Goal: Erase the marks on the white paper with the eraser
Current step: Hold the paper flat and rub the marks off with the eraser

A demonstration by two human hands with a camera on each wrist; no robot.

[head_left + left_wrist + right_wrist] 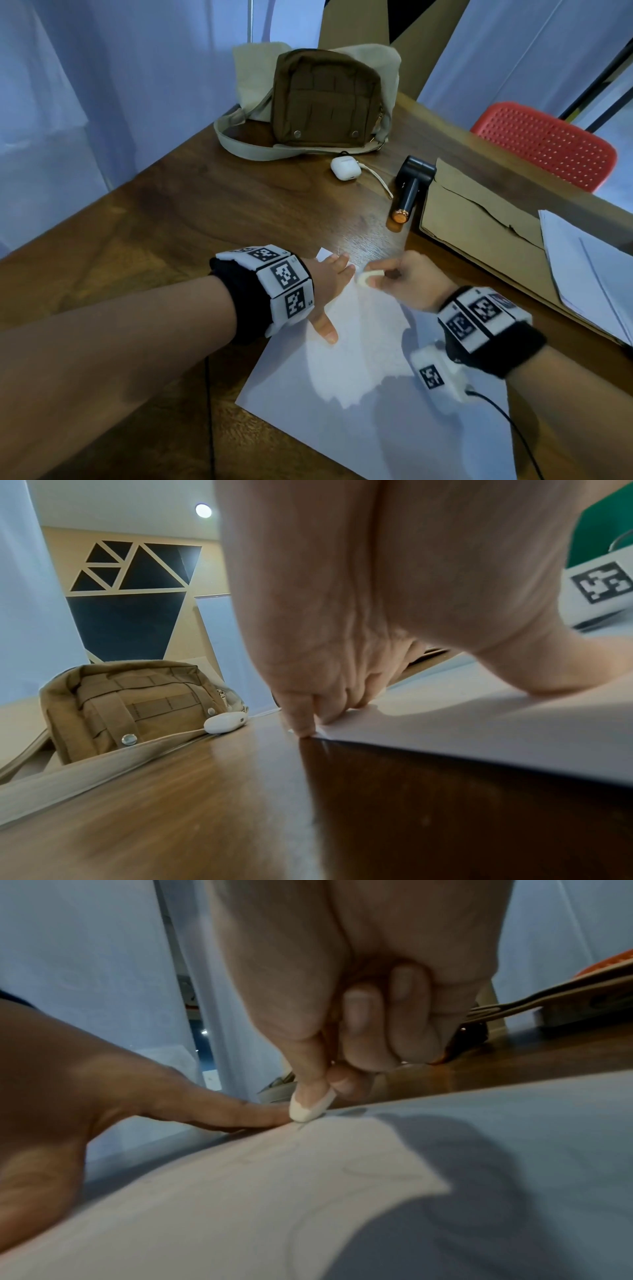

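Observation:
A white sheet of paper [359, 394] lies on the wooden table [154, 222], one corner pointing away from me. My left hand [325, 284] lies flat on the sheet's far left part, fingers straight, thumb spread toward me; in the left wrist view its fingertips [304, 729] press on the paper's edge [445, 723]. My right hand [400, 277] pinches a small white eraser [368, 277] between thumb and forefinger. The eraser [308, 1107] touches the paper [240, 1191] near the far corner, right beside the left forefinger [212, 1112]. Faint pencil lines show on the sheet.
A brown bag [325, 99] on a beige cloth stands at the table's far side. In front of it lie a white earbud case [343, 167] with a cord and a black hand-held device [409, 192]. A cardboard box [486, 222] with loose papers [596, 274] sits right; a red chair [548, 144] beyond.

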